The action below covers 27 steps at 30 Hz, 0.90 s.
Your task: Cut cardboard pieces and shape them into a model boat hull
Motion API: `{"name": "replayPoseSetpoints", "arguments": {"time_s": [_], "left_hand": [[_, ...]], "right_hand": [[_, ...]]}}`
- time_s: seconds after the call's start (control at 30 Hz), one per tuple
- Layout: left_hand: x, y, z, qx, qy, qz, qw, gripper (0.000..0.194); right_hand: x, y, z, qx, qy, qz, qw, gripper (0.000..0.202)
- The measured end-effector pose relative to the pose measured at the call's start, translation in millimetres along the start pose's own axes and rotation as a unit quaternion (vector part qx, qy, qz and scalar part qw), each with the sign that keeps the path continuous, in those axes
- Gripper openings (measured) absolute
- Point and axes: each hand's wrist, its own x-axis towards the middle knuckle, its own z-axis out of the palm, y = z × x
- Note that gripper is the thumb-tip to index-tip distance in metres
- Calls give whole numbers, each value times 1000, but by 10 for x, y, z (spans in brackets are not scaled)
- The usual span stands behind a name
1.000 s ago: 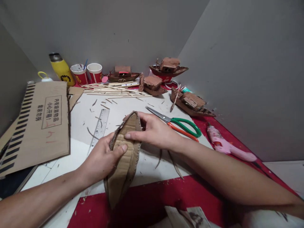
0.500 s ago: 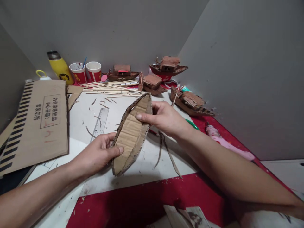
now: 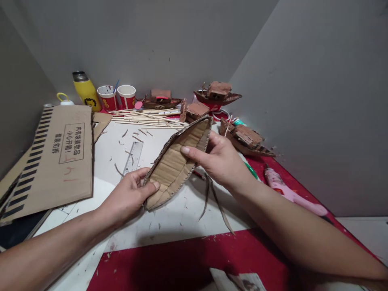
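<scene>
Between both hands I hold a cardboard boat hull [image 3: 172,166], tilted, its hollow inside facing me and its cut edges showing the corrugation. My left hand [image 3: 135,192] grips the lower left end, thumb pressed on the inner face and fingers behind. On the upper right part, my right hand [image 3: 221,161] has its thumb inside the hull and its other fingers mostly hidden behind the wall. Beneath the hull lie thin cardboard strips [image 3: 209,198] on the white sheet, and a clear ruler [image 3: 133,157] rests beyond my left hand.
Several brown model boats [image 3: 248,137] stand at the back and right. Thin wooden sticks [image 3: 145,117] lie by two paper cups [image 3: 126,97] and a yellow bottle [image 3: 86,93]. A printed cardboard sheet [image 3: 60,161] is at left, a pink glue gun [image 3: 291,192] at right.
The hull has turned clockwise, its upper end swinging right and its lower end rising slightly. My right hand has shifted right with it. The camera view has moved a little.
</scene>
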Motion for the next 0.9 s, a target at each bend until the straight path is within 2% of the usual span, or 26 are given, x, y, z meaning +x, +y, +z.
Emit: {"name": "replayPoseSetpoints", "arguments": {"time_s": [0.13, 0.3, 0.43, 0.6, 0.73, 0.83, 0.9], "left_hand": [[-15, 32, 29, -7, -7, -4, 1000, 31], [-29, 37, 18, 36, 26, 10, 999, 28], [8, 33, -37, 43, 42, 21, 998, 27], [38, 163, -107, 15, 123, 51, 991, 39], [21, 210, -98, -38, 161, 96, 981, 50], [25, 182, -82, -45, 171, 113, 978, 36], [46, 192, -114, -48, 197, 127, 971, 25]], "right_hand": [[0, -26, -16, -18, 17, -13, 1000, 21], [-110, -119, 38, -79, 36, -36, 996, 17], [-144, -129, 62, -92, 51, -44, 993, 22], [-21, 23, 44, 9, 89, 35, 995, 26], [20, 143, 119, 144, 131, 96, 976, 41], [-67, 166, 236, 176, 116, 131, 969, 49], [-152, 155, 294, 178, 86, 157, 968, 49]]}}
